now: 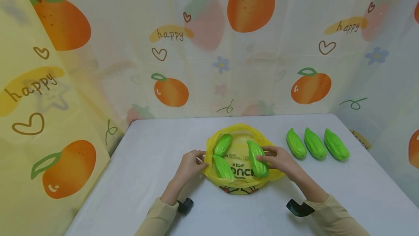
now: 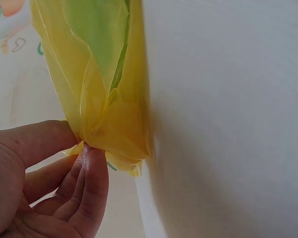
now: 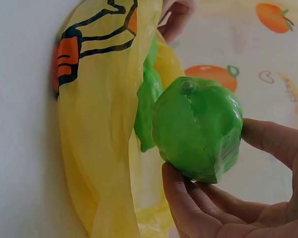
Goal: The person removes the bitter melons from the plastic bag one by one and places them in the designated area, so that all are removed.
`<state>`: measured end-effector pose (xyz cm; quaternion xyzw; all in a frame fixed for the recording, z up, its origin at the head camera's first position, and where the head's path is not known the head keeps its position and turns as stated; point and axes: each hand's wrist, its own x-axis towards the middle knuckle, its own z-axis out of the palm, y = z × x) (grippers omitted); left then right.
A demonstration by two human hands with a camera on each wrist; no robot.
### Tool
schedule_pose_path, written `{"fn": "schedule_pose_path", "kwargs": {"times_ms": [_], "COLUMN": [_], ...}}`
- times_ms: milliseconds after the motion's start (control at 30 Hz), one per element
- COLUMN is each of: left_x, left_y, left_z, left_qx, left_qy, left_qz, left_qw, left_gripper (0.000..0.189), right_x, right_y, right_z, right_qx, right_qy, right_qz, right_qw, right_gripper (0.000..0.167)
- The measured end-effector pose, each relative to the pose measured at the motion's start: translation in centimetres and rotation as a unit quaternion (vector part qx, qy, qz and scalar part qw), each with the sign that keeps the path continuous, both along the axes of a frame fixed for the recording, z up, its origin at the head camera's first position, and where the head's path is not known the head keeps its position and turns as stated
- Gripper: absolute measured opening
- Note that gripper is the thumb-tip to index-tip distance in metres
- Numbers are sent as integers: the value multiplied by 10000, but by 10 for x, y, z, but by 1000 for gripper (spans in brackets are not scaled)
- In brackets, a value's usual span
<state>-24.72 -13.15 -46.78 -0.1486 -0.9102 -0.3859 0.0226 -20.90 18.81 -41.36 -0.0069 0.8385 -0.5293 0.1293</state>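
A yellow plastic bag (image 1: 242, 185) lies on the table with its mouth spread wide. At its left edge, my left hand (image 1: 191, 164) pinches the rim; the left wrist view shows the gathered film (image 2: 107, 129) between thumb and fingers. My right hand (image 1: 279, 159) grips a glossy green bitter gourd (image 1: 258, 159) over the right part of the opening. Seen end-on in the right wrist view, that gourd (image 3: 198, 130) sits between thumb and fingertips. Inside the bag, on the left, are two more bitter gourds, an upper one (image 1: 223, 145) and a lower one (image 1: 223, 167).
Three more green bitter gourds stand in a row at the back right: a left one (image 1: 296, 143), a middle one (image 1: 315, 143) and a right one (image 1: 336, 145). The white table (image 1: 157, 138) meets a fruit-printed curtain (image 1: 203, 72) behind.
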Motion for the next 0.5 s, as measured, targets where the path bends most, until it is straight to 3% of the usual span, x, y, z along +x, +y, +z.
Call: {"fn": "schedule_pose_path", "kwargs": {"times_ms": [500], "left_x": [-1], "left_y": [0], "left_z": [0], "left_qx": [40], "left_qy": [-5], "left_qz": [-8], "left_qw": [10000], "left_gripper": [39], "right_x": [7], "right_y": [20], "right_z": [0], "right_qx": [24], "right_qy": [-97], "right_qz": [-96], "right_qw": [9999], "right_gripper": [74]}}
